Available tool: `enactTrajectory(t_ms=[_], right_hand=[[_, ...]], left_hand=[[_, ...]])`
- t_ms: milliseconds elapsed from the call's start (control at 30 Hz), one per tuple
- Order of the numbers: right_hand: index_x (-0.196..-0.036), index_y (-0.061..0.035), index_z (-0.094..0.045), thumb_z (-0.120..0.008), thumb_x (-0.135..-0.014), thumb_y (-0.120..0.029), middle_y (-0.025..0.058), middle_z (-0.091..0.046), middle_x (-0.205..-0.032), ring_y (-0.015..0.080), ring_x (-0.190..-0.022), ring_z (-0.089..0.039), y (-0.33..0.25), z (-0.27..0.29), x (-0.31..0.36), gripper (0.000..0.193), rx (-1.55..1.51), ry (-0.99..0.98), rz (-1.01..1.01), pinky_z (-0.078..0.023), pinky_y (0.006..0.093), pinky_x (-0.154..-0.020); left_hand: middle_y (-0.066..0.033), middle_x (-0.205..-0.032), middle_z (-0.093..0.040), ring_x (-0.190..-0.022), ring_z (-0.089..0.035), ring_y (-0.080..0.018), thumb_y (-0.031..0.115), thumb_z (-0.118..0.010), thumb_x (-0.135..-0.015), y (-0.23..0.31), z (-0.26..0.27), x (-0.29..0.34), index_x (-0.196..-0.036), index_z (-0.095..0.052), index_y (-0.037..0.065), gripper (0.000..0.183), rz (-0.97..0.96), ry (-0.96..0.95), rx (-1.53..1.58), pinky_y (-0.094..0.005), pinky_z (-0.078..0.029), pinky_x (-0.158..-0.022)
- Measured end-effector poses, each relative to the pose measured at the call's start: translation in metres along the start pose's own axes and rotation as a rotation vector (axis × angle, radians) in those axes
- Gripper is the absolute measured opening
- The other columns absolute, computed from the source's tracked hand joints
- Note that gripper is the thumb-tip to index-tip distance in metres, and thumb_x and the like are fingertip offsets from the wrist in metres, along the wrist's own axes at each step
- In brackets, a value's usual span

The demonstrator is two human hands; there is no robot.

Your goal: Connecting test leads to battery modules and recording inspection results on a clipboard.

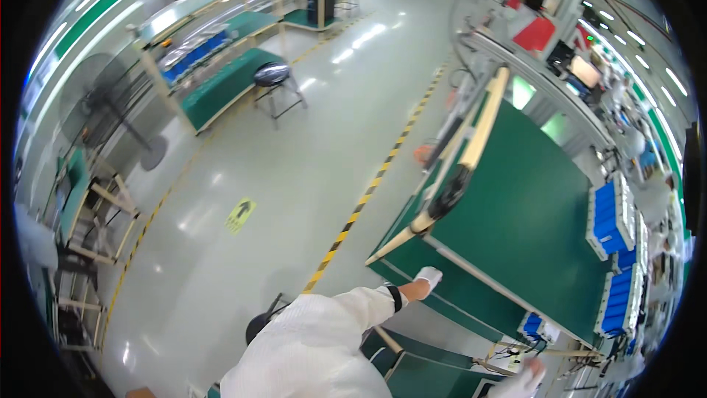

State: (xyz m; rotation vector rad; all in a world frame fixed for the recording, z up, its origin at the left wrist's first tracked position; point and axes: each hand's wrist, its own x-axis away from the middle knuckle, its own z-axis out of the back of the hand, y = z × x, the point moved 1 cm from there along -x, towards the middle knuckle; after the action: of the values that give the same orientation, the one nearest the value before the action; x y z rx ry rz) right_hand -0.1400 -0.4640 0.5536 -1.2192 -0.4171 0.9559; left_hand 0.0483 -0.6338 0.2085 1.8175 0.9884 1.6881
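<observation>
A person in a white long-sleeved coat leans over a green-topped workbench (530,214). Their white-gloved left hand (428,276) rests on the bench's lower green shelf (456,291), just below the front corner of the top; whether its fingers are curled or flat cannot be told. The white-gloved right hand (524,377) is blurred at the lower edge, its grip unclear. Blue plastic bins (607,217) line the bench's far side. A black round stool (272,74) stands across the grey floor (294,177)
</observation>
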Motion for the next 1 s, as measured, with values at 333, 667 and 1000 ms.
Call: enactTrajectory(t_ms=[333, 667, 1000], right_hand=[[-0.074, -0.0075, -0.059, -0.065, -0.075, -0.003, 0.0084, -0.058, -0.071, 0.0265, -0.063, -0.057, 0.013, -0.185, -0.133, 0.007, 0.342, -0.176, 0.556, -0.046, 0.0352, -0.057], [-0.077, -0.0068, -0.060, -0.066, -0.075, -0.006, 0.0068, -0.062, -0.074, 0.0243, -0.068, -0.060, 0.015, -0.175, -0.130, 0.006, 0.342, -0.194, 0.366, -0.048, 0.0335, -0.060], [-0.076, -0.0083, -0.060, -0.066, -0.072, -0.008, 0.0057, -0.060, -0.073, 0.0263, -0.069, -0.059, 0.014, -0.172, -0.126, 0.008, 0.353, -0.151, 0.443, -0.048, 0.0362, -0.060]], left_hand=[[-0.0176, -0.079, -0.063, -0.077, -0.060, -0.0368, 0.024, -0.048, -0.086, 0.029, -0.004, -0.089, -0.088, -0.062, 0.005, 0.024, -0.044, 0.076, -0.216, -0.0453, -0.045, -0.064], [-0.0145, -0.083, -0.062, -0.077, -0.060, -0.0332, 0.026, -0.048, -0.088, 0.021, 0.001, -0.121, -0.094, -0.060, 0.007, 0.023, 0.029, 0.138, -0.175, -0.0425, -0.044, -0.064], [-0.0113, -0.087, -0.061, -0.077, -0.059, -0.0295, 0.027, -0.049, -0.090, 0.010, 0.006, -0.126, -0.099, -0.058, 0.009, 0.023, 0.044, 0.161, -0.152, -0.0396, -0.044, -0.063]])
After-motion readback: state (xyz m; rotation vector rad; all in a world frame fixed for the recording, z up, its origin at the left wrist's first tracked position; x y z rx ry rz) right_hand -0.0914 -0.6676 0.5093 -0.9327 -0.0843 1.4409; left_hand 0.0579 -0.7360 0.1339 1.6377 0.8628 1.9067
